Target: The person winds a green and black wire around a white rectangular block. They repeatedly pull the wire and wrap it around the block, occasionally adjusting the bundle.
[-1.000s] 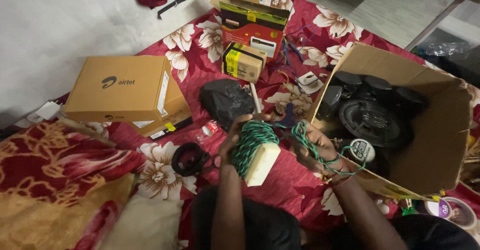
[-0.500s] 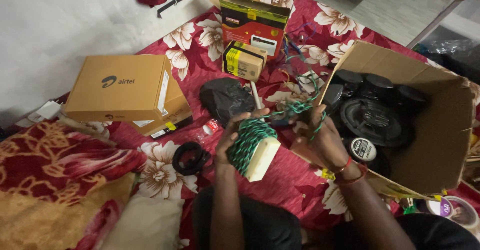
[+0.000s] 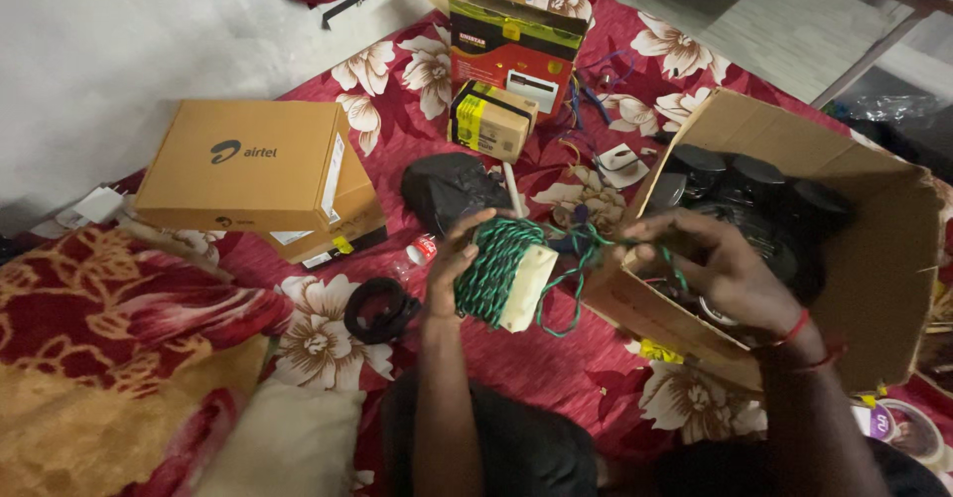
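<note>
My left hand [image 3: 449, 267] grips a cream-coloured block wound with green twisted wire [image 3: 499, 271], held over the red floral cloth [image 3: 556, 358]. From the block a loose length of the green wire [image 3: 586, 249] runs to my right hand [image 3: 717, 271], which pinches it with the fingers closed. My right hand hovers over the front edge of an open cardboard box [image 3: 898, 259] with black round parts inside [image 3: 754, 194].
Two stacked tan boxes [image 3: 253, 169] lie at the left. A black pouch [image 3: 447, 187], a black coiled cable [image 3: 377, 308], a small yellow-and-black box [image 3: 488, 120] and a red-and-black carton [image 3: 511, 50] lie on the cloth. A red-and-gold quilt [image 3: 119, 358] is at lower left.
My right hand has swung from below and beside the wound block up and to the right, carrying the loose green wire over the cardboard box edge. My left hand keeps hold of the block.
</note>
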